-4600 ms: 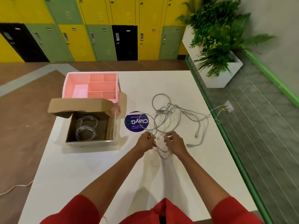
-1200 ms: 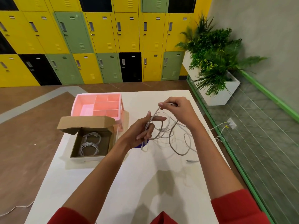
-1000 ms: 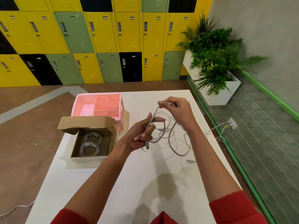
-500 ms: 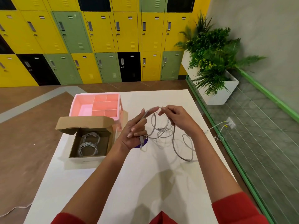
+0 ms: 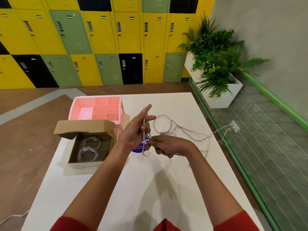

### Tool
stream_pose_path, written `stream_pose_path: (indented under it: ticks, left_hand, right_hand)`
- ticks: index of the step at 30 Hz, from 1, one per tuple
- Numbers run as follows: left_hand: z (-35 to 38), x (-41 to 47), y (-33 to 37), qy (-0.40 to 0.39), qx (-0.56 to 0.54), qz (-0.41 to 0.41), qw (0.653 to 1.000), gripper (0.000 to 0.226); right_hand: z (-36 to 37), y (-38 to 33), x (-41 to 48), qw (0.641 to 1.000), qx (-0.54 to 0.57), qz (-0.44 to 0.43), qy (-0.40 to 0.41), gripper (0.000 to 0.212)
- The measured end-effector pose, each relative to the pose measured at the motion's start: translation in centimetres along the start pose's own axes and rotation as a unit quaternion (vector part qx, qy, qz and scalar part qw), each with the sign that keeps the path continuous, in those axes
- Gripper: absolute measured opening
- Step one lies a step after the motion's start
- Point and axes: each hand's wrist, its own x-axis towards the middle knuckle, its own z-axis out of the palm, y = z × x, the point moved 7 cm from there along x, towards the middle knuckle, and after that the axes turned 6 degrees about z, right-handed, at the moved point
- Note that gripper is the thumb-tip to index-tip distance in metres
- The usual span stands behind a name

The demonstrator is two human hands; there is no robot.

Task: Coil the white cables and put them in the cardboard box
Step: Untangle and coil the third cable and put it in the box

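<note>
Fingers (image 5: 146,129) of the left hand (image 5: 135,132) curl over the white cable (image 5: 143,122), pressing it against the palm, while the index finger stands straight up and the thumb juts out toward 3 o'clock. The right hand (image 5: 168,146) sits at 4 o'clock from the left, and its fingertips (image 5: 152,141) pinch the same cable just under the left palm.

That held stretch runs nearly straight from 12 to 6, with its free end dangling below both hands. The rest of it loops away toward 3 o'clock and trails slack across the table (image 5: 133,189) to the right edge.

Half a second ago the right hand pinched the cable up at the left fingertips. It has since dropped to the heel of the left hand, drawing the strand down along the palm.

At 8 o'clock from the left hand, the open cardboard box (image 5: 85,164) holds two coiled cables (image 5: 88,149).
</note>
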Motion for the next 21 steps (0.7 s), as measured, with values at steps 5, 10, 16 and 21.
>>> stream_pose_path:
  ticks: [5, 10, 16, 21]
  left_hand:
    - [-0.2, 0.2, 0.1, -0.015, -0.006, 0.008, 1.0, 0.041]
    - [0.3, 0.5, 0.7, -0.034, 0.127, 0.042, 0.991, 0.029]
    - [-1.2, 0.0, -0.4, -0.065, 0.342, -0.001, 0.937, 0.045]
    - [0.7, -1.5, -1.8, -0.164, 0.331, -0.089, 0.925, 0.032]
  right_hand:
    - [-0.1, -1.0, -0.2, 0.999, -0.042, -0.003, -0.002, 0.038]
    - [-0.6, -1.7, -0.8, 0.996, -0.09, -0.021, -0.019, 0.045]
    - [-3.7, -3.8, -2.8, 0.99, -0.083, -0.106, 0.051, 0.039]
    - [-7.0, -4.0, -3.1, 0.974, -0.021, -0.153, 0.167, 0.038]
